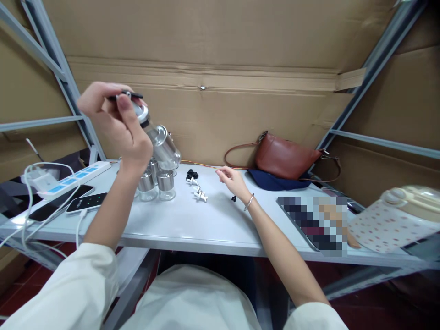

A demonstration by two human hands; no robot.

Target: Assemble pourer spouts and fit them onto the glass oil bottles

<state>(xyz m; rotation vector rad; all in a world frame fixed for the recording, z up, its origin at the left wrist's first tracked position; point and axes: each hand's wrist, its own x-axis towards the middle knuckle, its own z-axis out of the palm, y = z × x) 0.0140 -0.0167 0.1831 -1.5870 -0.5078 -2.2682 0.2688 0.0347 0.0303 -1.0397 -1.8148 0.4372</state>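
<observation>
My left hand is raised at the left, fingers wrapped round the top of a clear glass bottle with a metal sleeve. The bottle hangs tilted, its base toward the lower right, and a black lever-like piece shows at my fingers. Beneath it, several similar bottles stand upright on the table. My right hand hovers over the table with loosely bent fingers and no visible object in them. Left of it lie white and metal spout-like pieces and small black parts. Another tiny black part lies beneath the right hand.
A power strip, cables and two phone-like devices occupy the table's left side. At the back right, a brown bag rests on dark blue cloth. A blurred-out flat item and a spotted container are at the right.
</observation>
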